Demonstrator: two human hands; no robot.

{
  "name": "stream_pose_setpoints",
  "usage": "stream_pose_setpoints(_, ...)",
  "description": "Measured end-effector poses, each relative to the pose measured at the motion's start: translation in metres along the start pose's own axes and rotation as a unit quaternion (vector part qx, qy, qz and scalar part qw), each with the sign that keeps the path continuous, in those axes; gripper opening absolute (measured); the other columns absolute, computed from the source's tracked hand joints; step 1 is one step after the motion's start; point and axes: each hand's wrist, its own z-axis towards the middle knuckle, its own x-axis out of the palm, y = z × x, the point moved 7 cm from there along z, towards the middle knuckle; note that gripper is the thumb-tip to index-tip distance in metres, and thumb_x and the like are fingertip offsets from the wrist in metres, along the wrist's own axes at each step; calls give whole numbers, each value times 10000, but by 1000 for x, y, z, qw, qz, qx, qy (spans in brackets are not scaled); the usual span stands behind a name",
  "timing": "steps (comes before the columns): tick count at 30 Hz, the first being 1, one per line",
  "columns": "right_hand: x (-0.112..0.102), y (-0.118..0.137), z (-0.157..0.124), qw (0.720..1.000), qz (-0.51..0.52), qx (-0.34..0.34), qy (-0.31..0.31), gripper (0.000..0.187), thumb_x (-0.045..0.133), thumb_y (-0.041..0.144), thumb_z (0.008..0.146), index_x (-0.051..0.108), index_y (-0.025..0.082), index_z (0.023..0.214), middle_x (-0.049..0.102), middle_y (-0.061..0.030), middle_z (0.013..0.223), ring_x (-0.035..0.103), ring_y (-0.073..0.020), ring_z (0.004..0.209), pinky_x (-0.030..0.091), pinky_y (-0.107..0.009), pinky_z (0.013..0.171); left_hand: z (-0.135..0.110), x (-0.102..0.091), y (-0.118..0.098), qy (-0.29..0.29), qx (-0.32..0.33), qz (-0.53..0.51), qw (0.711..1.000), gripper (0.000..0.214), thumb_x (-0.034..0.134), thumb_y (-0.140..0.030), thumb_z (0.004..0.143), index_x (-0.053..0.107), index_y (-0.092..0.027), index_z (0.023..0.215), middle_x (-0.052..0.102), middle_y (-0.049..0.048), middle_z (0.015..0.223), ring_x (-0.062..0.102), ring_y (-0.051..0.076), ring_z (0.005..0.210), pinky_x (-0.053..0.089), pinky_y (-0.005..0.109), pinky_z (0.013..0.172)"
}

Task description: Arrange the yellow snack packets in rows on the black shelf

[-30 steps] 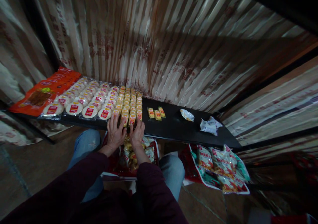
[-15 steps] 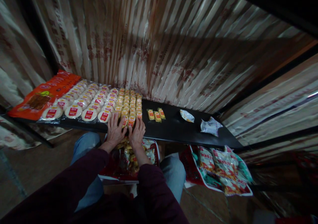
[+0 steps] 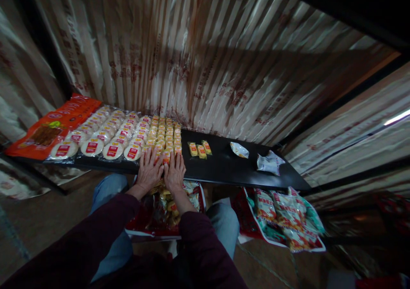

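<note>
Both my hands lie flat on the front of a black shelf (image 3: 224,169), fingers stretched out. My left hand (image 3: 148,171) and my right hand (image 3: 174,172) press on the near ends of several rows of small yellow snack packets (image 3: 165,133). Left of those rows lie rows of round white packets with red labels (image 3: 109,133). Three loose yellow packets (image 3: 199,148) sit just right of my right hand. Between my knees, below the shelf, a red-rimmed bag (image 3: 166,205) holds more packets.
Orange packets (image 3: 53,124) fill the shelf's far left end. A small clear packet (image 3: 240,150) and a white wrapper (image 3: 269,162) lie on the shelf's right part. On the floor at the right a bag of green and red packets (image 3: 285,218) lies open. Striped sheeting hangs behind.
My hands have shifted slightly forward over the ends of the yellow rows, pushing them back. The view has drifted a little.
</note>
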Motion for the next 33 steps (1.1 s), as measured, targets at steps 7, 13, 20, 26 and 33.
stream_pose_setpoints(7, 1, -9, 1, 999, 41, 21, -15, 523, 304, 348, 970, 313, 200, 1471, 278, -125, 1546, 223, -268, 1419, 286, -478, 1088, 4, 0, -2, 34, 21, 11, 999, 513, 450, -315, 905, 441, -226, 1411, 239, 105, 1559, 82, 320, 1460, 125, 570, 1148)
stream_pose_setpoints(13, 0, -30, 21, 990, 99, 92, -38, 563, 234, 374, 974, 298, 113, 1469, 278, -187, 1532, 239, -268, 1420, 289, -473, 1095, 4, 0, -3, 32, 26, 10, 999, 524, 464, -357, 900, 439, -245, 1412, 195, 120, 1569, 100, 324, 1458, 117, 568, 1142)
stream_pose_setpoints(20, 10, -23, 31, 987, 127, 90, -29, 553, 274, 352, 959, 311, 112, 1456, 391, -202, 1462, 323, -274, 1376, 341, -472, 1053, 7, 4, -1, 36, 20, 6, 999, 525, 452, -335, 900, 439, -209, 1409, 192, 141, 1567, 104, 310, 1460, 110, 572, 1138)
stream_pose_setpoints(26, 9, -22, 26, 984, 145, 74, -68, 512, 347, 287, 925, 394, 92, 1396, 455, -211, 1403, 390, -267, 1325, 354, -464, 1052, 6, 3, 0, 27, 29, 3, 999, 518, 462, -269, 894, 438, -231, 1410, 171, 147, 1569, 106, 310, 1459, 146, 575, 1131)
stream_pose_setpoints(33, 8, -27, 31, 987, 134, 60, -67, 521, 389, 201, 891, 393, 92, 1401, 453, -191, 1419, 388, -240, 1333, 358, -424, 1066, 7, -1, -5, 27, 46, -14, 998, 524, 491, -348, 887, 448, -264, 1403, 207, 108, 1565, 117, 308, 1458, 134, 571, 1144)
